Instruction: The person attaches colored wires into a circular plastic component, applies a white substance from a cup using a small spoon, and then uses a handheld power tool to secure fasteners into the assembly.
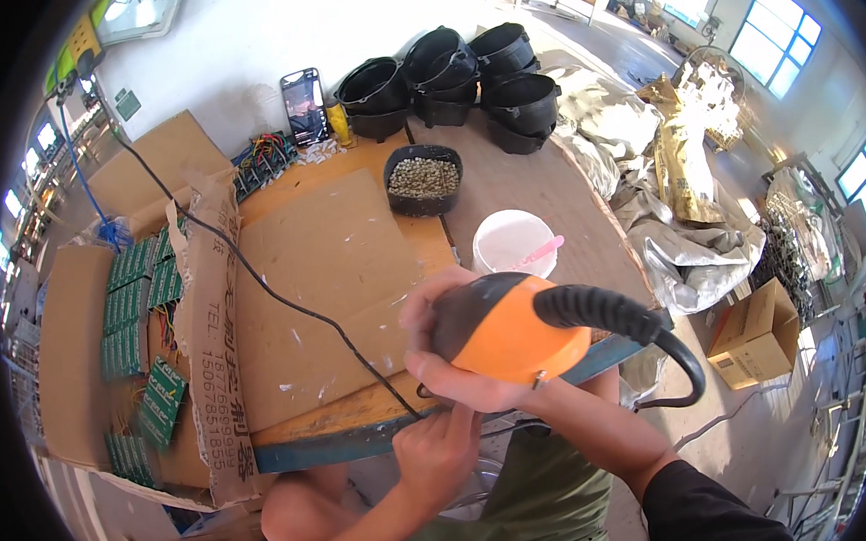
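The right hand (470, 384) is clamped on an orange-black tool (526, 332); whether the left hand (437, 456), at its seven o'clock, grips something, one cannot tell.

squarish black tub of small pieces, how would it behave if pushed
The tub would probably slide rather than roll, given its squarish shape. It may feel heavy, holding many small pieces, which look loose and could spill if it tips.

Bright daylight; windows (779, 39) at right glare bluish-white. Sunlit sacks (609, 112) and upper wall (221, 48) nearly wash out. My fingers (458, 382) look acceptably sharp; light is duller below the table (309, 426). Fisheye bends straight edges; corners fall black.
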`<state>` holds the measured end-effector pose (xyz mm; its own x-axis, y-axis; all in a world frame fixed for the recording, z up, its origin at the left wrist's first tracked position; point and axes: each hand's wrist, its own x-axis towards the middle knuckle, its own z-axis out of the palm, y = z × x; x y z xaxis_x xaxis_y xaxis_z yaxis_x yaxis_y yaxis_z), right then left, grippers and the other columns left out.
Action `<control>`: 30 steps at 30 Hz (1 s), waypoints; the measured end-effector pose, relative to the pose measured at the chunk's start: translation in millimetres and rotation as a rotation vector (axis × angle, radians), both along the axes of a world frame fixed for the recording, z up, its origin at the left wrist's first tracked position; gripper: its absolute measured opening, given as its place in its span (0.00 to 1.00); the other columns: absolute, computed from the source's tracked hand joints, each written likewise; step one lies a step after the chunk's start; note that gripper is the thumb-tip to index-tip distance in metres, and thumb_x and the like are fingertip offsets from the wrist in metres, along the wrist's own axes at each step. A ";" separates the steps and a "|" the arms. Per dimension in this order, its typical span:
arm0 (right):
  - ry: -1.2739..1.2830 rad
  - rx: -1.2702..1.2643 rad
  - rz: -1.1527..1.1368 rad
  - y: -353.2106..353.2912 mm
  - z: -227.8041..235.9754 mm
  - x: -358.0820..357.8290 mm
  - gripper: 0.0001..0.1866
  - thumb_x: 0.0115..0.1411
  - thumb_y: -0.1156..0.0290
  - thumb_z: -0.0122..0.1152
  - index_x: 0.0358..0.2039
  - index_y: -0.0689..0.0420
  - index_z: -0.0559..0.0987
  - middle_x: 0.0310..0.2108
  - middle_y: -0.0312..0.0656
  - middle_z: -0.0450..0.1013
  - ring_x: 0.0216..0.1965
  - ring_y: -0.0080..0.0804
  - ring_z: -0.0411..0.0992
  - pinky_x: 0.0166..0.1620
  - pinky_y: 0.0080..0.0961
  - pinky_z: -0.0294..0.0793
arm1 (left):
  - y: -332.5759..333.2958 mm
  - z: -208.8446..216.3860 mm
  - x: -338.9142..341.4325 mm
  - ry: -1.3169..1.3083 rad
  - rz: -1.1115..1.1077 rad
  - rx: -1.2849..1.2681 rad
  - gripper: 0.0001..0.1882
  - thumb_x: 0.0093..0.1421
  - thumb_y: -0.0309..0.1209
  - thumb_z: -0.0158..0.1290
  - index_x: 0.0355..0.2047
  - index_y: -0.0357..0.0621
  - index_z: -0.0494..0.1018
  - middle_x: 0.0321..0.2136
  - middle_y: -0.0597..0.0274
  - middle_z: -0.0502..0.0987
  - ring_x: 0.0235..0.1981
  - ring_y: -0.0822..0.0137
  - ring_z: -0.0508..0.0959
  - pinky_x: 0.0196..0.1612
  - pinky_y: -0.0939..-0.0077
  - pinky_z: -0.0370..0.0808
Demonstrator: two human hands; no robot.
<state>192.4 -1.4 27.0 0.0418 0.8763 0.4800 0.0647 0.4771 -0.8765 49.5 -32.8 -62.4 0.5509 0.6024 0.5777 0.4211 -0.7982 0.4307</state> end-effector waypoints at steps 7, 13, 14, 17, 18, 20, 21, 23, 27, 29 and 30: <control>0.029 -0.047 0.100 2.9 1.8 1.0 0.16 0.47 0.75 0.68 0.37 0.57 0.74 0.27 0.32 0.73 0.29 0.18 0.72 0.35 0.20 0.72 | 2.6 -0.4 0.6 -0.025 -0.023 0.024 0.08 0.49 0.24 0.62 0.30 0.43 0.74 0.16 0.64 0.71 0.16 0.63 0.74 0.19 0.69 0.69; -0.055 -0.064 0.137 5.2 9.3 0.6 0.24 0.40 0.64 0.72 0.37 0.63 0.77 0.30 0.38 0.75 0.29 0.21 0.70 0.37 0.20 0.72 | 1.7 2.7 0.4 -0.038 -0.023 -0.002 0.08 0.49 0.24 0.62 0.29 0.43 0.74 0.17 0.63 0.72 0.17 0.62 0.75 0.20 0.68 0.70; -0.082 -0.067 0.134 6.3 7.3 -0.1 0.22 0.41 0.66 0.71 0.37 0.62 0.76 0.29 0.37 0.75 0.28 0.21 0.71 0.36 0.20 0.72 | 1.5 2.8 -0.1 -0.032 -0.030 0.014 0.08 0.49 0.24 0.62 0.29 0.43 0.74 0.17 0.63 0.72 0.18 0.62 0.75 0.20 0.68 0.70; -0.040 -0.108 0.083 6.6 4.1 -2.2 0.17 0.45 0.72 0.68 0.36 0.59 0.75 0.27 0.35 0.74 0.28 0.20 0.71 0.34 0.19 0.71 | 2.2 -1.7 2.3 -0.029 -0.011 0.041 0.11 0.49 0.26 0.63 0.35 0.43 0.77 0.17 0.65 0.71 0.17 0.64 0.74 0.20 0.69 0.69; 0.023 -0.069 0.072 7.5 -0.1 -2.1 0.15 0.47 0.76 0.66 0.37 0.59 0.75 0.25 0.33 0.72 0.26 0.18 0.70 0.32 0.19 0.70 | 2.1 -3.0 2.1 -0.026 -0.006 0.038 0.13 0.49 0.26 0.63 0.37 0.43 0.77 0.17 0.65 0.70 0.17 0.64 0.73 0.20 0.69 0.69; 0.120 -0.056 -0.001 4.7 -0.4 -2.1 0.15 0.49 0.81 0.64 0.38 0.58 0.74 0.25 0.30 0.70 0.27 0.17 0.68 0.32 0.18 0.67 | 2.2 -4.1 1.7 -0.019 0.005 0.030 0.17 0.49 0.27 0.63 0.42 0.43 0.78 0.17 0.66 0.69 0.17 0.64 0.72 0.20 0.69 0.69; 0.157 -0.091 0.016 3.5 1.2 -0.4 0.15 0.49 0.82 0.64 0.38 0.58 0.74 0.26 0.31 0.69 0.28 0.17 0.68 0.33 0.18 0.67 | 2.6 -4.9 1.3 -0.009 -0.003 0.039 0.18 0.49 0.27 0.63 0.43 0.44 0.78 0.17 0.66 0.69 0.17 0.64 0.72 0.21 0.68 0.69; 0.223 -0.174 0.057 1.6 8.8 -0.6 0.16 0.49 0.82 0.63 0.39 0.58 0.73 0.29 0.32 0.69 0.31 0.18 0.68 0.36 0.20 0.67 | 5.7 -6.2 -2.3 0.014 -0.008 0.065 0.21 0.49 0.28 0.63 0.47 0.44 0.78 0.18 0.66 0.68 0.18 0.63 0.71 0.21 0.68 0.69; 0.185 -0.177 0.030 3.6 2.7 -5.2 0.15 0.49 0.82 0.63 0.38 0.57 0.73 0.30 0.32 0.69 0.32 0.20 0.68 0.39 0.22 0.69 | 6.9 -9.3 -4.9 -0.013 -0.021 0.068 0.23 0.49 0.29 0.64 0.48 0.45 0.77 0.20 0.63 0.70 0.20 0.60 0.73 0.23 0.67 0.70; 0.124 -0.109 0.013 1.8 0.6 -3.3 0.15 0.49 0.82 0.63 0.37 0.57 0.73 0.30 0.31 0.69 0.33 0.20 0.69 0.40 0.22 0.69 | 5.0 -4.0 -4.1 -0.089 0.013 -0.007 0.24 0.48 0.31 0.65 0.47 0.43 0.76 0.23 0.62 0.72 0.22 0.58 0.74 0.26 0.64 0.72; 0.093 -0.074 0.004 1.8 -1.6 -3.2 0.15 0.48 0.82 0.63 0.37 0.57 0.73 0.30 0.31 0.69 0.33 0.20 0.69 0.41 0.22 0.69 | 3.4 -0.8 -5.0 -0.127 0.029 -0.044 0.24 0.48 0.31 0.66 0.46 0.42 0.76 0.24 0.61 0.73 0.23 0.56 0.74 0.27 0.63 0.72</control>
